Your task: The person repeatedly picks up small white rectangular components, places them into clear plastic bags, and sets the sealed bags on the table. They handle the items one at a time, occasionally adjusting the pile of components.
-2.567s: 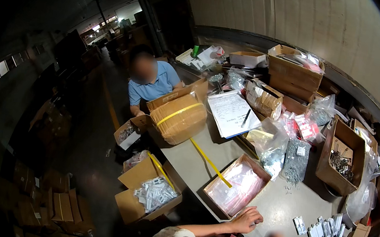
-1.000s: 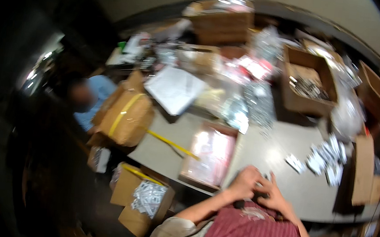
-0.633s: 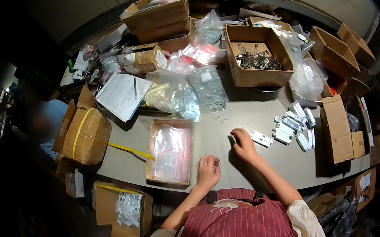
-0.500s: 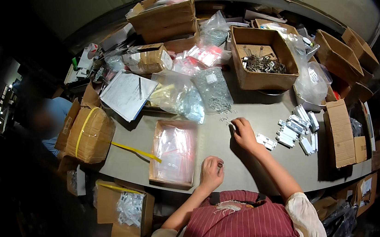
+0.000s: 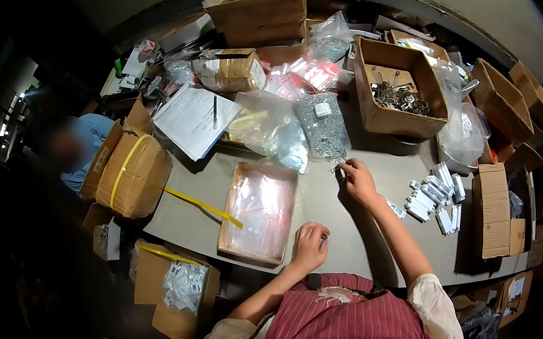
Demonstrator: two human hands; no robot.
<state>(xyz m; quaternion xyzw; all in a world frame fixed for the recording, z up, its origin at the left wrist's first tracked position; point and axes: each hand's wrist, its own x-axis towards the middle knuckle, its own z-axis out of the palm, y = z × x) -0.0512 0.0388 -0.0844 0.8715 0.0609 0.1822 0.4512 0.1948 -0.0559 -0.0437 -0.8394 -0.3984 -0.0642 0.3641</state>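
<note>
My left hand (image 5: 311, 246) is closed near the table's front edge, beside an open shallow carton (image 5: 231, 208) of clear plastic bags (image 5: 255, 214). A small dark thing shows at its fingers, too small to name. Farther forward, my right hand (image 5: 359, 182) has its fingers bent down and drawn together at a few loose small screws (image 5: 337, 166). These lie by the mouth of a clear bag of small metal screws (image 5: 322, 125). What the right fingertips hold, if anything, is hidden. To the right of that forearm lie several white-and-grey rectangular parts (image 5: 429, 196).
A deep cardboard box (image 5: 395, 122) of metal clips stands at the back. Left of the carton are a paper pad with a pen (image 5: 190, 121) and a strapped box (image 5: 131, 178); a yellow strap (image 5: 204, 207) reaches over the carton. An open box (image 5: 492, 209) stands at right.
My right hand has moved forward and a little left, its fingertips now at the loose screws by the bag. My left hand stays closed in place. The whole view has shifted slightly.
</note>
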